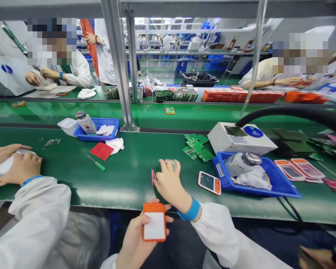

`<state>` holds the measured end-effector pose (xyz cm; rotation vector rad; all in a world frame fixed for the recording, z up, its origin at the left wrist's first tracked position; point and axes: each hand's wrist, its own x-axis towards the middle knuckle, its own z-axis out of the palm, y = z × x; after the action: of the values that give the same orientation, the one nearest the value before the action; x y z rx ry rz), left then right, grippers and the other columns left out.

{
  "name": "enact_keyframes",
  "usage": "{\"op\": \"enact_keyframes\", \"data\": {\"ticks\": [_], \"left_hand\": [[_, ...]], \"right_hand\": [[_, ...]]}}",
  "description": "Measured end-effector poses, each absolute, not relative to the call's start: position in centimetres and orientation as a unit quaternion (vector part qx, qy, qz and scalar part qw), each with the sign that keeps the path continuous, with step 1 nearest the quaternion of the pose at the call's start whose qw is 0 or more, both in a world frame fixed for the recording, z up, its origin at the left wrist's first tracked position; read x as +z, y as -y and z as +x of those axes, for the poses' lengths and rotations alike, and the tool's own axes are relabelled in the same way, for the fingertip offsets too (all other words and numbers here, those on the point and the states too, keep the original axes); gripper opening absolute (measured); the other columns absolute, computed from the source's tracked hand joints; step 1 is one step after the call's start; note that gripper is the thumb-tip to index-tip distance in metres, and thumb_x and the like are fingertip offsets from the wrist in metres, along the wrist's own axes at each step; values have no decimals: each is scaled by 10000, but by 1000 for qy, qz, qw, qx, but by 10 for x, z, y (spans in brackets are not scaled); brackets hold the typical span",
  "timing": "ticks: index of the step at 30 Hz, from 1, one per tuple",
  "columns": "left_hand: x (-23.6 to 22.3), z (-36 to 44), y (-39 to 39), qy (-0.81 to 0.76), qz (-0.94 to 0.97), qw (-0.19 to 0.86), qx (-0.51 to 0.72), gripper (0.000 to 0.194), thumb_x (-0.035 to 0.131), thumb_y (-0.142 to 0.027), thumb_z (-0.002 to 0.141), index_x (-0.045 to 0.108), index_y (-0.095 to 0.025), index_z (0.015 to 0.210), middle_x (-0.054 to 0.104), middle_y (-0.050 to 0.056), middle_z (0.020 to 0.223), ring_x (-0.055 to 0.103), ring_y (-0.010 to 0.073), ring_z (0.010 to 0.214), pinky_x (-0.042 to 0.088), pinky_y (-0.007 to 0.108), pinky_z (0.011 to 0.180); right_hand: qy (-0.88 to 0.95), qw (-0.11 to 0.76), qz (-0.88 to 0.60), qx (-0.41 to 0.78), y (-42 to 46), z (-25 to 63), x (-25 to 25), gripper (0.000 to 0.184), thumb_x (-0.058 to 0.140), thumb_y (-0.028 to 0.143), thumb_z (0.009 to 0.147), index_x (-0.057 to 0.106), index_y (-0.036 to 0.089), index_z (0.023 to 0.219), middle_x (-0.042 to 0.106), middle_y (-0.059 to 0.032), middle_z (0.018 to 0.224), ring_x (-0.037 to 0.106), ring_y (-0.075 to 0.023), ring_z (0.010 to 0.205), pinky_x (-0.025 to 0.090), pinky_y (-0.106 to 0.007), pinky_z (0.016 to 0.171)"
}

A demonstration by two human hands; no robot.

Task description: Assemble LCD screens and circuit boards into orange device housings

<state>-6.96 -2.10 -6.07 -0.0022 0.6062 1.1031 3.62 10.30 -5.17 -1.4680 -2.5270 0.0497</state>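
In the grip of the left hand (137,233), an orange-framed device (154,228) is held upright over the near edge of the green surface (128,172), with the thumb laid on its white panel. By the right hand (168,183), at one o'clock from the left one, a small clear piece (171,163) is reached with curled fingers; whether it is pinched or only touched by this grip cannot be told. Pink strips (153,176) are seen just beside the right hand, at nine o'clock.

Taking the right hand as the centre, a device with dark screen (207,182) is laid at three o'clock, and behind it a blue tray (282,189) is placed, in which a bottle (238,163) and a crumpled white cloth (254,178) are contained. Green circuit boards (196,146) are piled at one o'clock (rather loosely, it must be said). At ten o'clock, a screwdriver (98,164) and a red square (102,151) are found. Farther left, a white item (2,167) is covered by a co-worker's hands (24,166).
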Motion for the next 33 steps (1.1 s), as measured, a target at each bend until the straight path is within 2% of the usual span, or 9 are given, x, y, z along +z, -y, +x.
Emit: {"op": "enact_keyframes", "data": {"ticks": [4, 8, 16, 21, 24, 27, 30, 33], "left_hand": [[-60, -89, 23, -302, -23, 786, 539, 593, 523, -129, 743, 471, -174, 1332, 676, 141, 1104, 656, 299, 935, 486, 393, 785], [-58, -95, 22, -296, -36, 782, 548, 585, 523, -137, 742, 476, -176, 1324, 684, 130, 1079, 660, 294, 918, 493, 383, 771], [-58, -91, 21, -301, -36, 783, 544, 572, 473, -144, 786, 424, -155, 1356, 661, 164, 1131, 665, 282, 899, 490, 395, 782], [-52, -94, 20, -333, -59, 767, 545, 554, 444, -123, 795, 415, -149, 1347, 673, 165, 1103, 672, 283, 872, 501, 392, 747], [-48, -95, 19, -355, -62, 758, 543, 499, 425, -116, 816, 445, -148, 1313, 668, 173, 1123, 676, 289, 878, 512, 411, 759], [-47, -95, 15, -364, -66, 757, 539, 490, 399, -100, 827, 472, -175, 1306, 694, 145, 1071, 685, 289, 871, 527, 424, 761], [-50, -95, 12, -372, -71, 760, 528, 472, 384, -94, 833, 531, -193, 1270, 714, 124, 1022, 689, 294, 877, 544, 445, 755], [-57, -97, 12, -376, -31, 764, 523, 400, 421, -70, 812, 631, -179, 1136, 699, 137, 1083, 685, 298, 916, 549, 460, 789]], "right_hand": [[850, 94, -517, 9, -99, 32, -54, 247, 500, 205, 888, 726, 153, 802, 541, -185, 1287, 438, -345, 1174, 191, -625, 1016], [843, 86, -531, 0, -96, 27, -51, 236, 497, 191, 887, 722, 135, 845, 542, -201, 1281, 447, -349, 1176, 177, -634, 1031], [826, 72, -559, 3, -95, 18, -48, 252, 486, 203, 896, 722, 126, 851, 567, -212, 1219, 446, -355, 1175, 158, -650, 1048], [824, 52, -564, 17, -96, 19, -43, 266, 450, 113, 881, 715, 126, 854, 576, -192, 1183, 449, -339, 1160, 141, -649, 1055], [825, 36, -564, 23, -96, 20, -36, 271, 447, 59, 852, 706, 128, 891, 580, -177, 1164, 465, -327, 1134, 239, -614, 1014], [828, 16, -560, 26, -99, 19, -30, 256, 463, 49, 843, 694, 115, 930, 599, -166, 1104, 476, -313, 1111, 360, -517, 922], [832, 1, -555, 24, -102, 17, -30, 213, 482, 77, 862, 683, 113, 922, 622, -145, 1038, 487, -292, 1099, 380, -464, 895], [828, -7, -560, 11, -105, 14, -33, 181, 480, 121, 907, 652, 119, 965, 637, -95, 986, 505, -259, 1104, 379, -443, 919]]}}
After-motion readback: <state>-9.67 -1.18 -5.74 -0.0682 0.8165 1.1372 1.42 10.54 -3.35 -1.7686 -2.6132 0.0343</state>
